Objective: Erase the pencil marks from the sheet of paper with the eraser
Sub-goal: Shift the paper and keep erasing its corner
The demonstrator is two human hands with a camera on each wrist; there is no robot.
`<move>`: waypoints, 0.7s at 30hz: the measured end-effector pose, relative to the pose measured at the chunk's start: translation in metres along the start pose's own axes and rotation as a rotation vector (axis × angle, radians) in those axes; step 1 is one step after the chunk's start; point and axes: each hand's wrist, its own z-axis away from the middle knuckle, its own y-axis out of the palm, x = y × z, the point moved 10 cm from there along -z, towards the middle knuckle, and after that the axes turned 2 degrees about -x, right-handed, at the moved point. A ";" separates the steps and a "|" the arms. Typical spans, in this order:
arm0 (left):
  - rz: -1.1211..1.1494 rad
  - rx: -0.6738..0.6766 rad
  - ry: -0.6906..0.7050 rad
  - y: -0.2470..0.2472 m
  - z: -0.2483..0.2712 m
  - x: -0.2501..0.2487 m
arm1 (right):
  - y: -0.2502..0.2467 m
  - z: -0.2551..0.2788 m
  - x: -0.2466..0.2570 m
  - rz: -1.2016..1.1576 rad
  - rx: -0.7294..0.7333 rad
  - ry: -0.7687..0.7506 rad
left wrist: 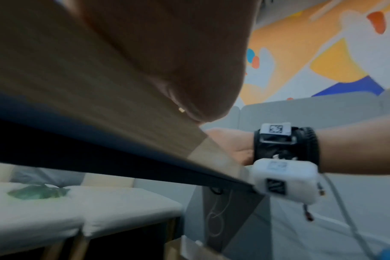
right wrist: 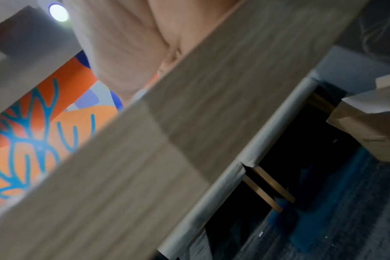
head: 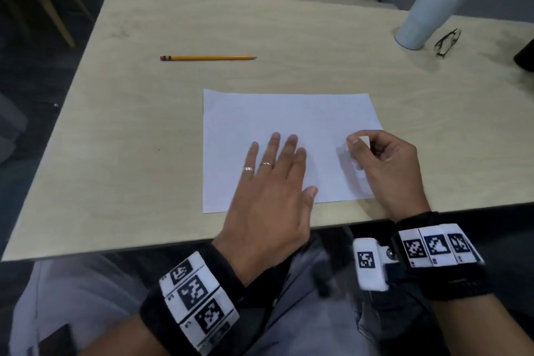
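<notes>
Flat on the surface (head: 130, 130), the white paper (head: 289, 115) looks unmarked; left hand (head: 268, 196) presses it, fingers straight, while right hand (head: 384, 162) pinches a white eraser (head: 364, 140).

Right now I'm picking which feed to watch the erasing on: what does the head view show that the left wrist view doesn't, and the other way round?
Only the head view shows the paper, the left hand flat on it, the eraser pinched in the right hand, the pencil, the tumbler and the glasses.

Only the left wrist view shows the mural, the sofa and the table's underside.

Both show the table, both hands and the right wristband. No pencil marks are legible in either.
</notes>
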 end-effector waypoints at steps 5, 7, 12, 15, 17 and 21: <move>0.003 0.107 0.178 0.040 -0.015 -0.087 | -0.006 -0.002 -0.010 -0.112 -0.052 0.087; -0.054 0.124 0.178 0.045 -0.015 -0.088 | -0.007 -0.002 -0.010 -0.100 -0.053 0.080; -0.144 0.153 0.000 0.030 0.003 -0.030 | -0.004 -0.001 -0.005 0.015 -0.012 0.002; -0.196 0.173 -0.271 0.014 0.011 0.015 | -0.003 -0.002 -0.007 0.031 -0.008 0.002; -0.157 0.188 -0.235 0.016 0.007 0.000 | 0.000 -0.001 -0.007 0.051 -0.007 -0.006; -0.115 0.213 0.091 0.034 0.003 -0.054 | -0.001 -0.001 -0.009 0.070 -0.018 -0.010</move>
